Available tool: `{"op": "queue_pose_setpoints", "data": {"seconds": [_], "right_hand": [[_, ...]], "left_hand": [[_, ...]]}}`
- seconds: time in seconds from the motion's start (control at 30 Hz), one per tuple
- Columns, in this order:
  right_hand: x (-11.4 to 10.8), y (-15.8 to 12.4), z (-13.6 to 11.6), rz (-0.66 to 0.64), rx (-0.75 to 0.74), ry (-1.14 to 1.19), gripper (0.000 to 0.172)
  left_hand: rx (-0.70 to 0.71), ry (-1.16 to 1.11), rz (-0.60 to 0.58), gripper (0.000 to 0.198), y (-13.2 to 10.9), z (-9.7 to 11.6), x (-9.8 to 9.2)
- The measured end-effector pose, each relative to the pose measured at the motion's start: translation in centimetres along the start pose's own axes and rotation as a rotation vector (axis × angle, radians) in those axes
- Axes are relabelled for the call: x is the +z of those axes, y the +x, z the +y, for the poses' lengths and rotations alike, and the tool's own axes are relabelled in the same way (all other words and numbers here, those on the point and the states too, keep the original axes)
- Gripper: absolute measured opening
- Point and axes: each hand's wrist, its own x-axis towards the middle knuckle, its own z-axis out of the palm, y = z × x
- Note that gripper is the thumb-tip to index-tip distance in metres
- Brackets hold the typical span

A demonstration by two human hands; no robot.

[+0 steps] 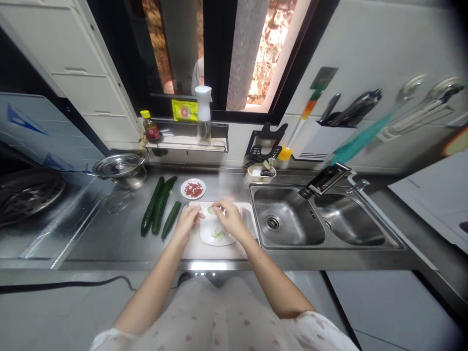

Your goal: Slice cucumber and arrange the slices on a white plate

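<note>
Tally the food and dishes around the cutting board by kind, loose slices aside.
Whole cucumbers: 3
Small dish of red chopped bits: 1
White plate with pale slices: 1
Cutting board: 1
Total: 6

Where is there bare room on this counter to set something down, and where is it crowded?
Bare counter lies between the pot and the cucumbers, running forward to its front edge. Both sink basins are bare. Crowded: the cutting board, where left hand and right hand meet over the plate, small dish just behind.
</note>
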Motion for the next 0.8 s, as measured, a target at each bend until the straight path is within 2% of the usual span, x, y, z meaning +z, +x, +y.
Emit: {"op": "queue_pose_setpoints", "data": {"seconds": [0.07, 0.13, 0.27, 0.43, 0.53, 0.8], "right_hand": [[-0.1, 0.0, 0.0, 0.016, -0.014, 0.006, 0.017], [-0.2, 0.0, 0.0, 0.017, -0.031, 0.004, 0.017], [-0.3, -0.2, -0.1, -0.001, -0.063, -0.012, 0.017], [-0.5, -0.3, -0.1, -0.042, -0.14, -0.023, 0.019], [-0.6, -0.3, 0.1, -0.057, -0.157, -0.043, 0.019], [-0.6, -0.5, 0.3, -0.06, -0.144, -0.067, 0.018]], "left_hand": [[-0.223, -0.11, -0.089, 0.041, -0.4, -0.7, 0.1], [-0.372, -0.237, -0.166, 0.038, -0.8, -0.9, 0.4], [-0.438, -0.382, -0.244, 0.035, -0.9, 0.0, 1.0], [-0.42, -0.395, -0.322, 0.035, -0.6, 1.6, 1.2], [-0.356, -0.342, -0.32, 0.037, -0.4, 1.8, 1.2], [-0.028, -0.014, -0.12, 0.058, -0.5, 2.2, 1.2]]}}
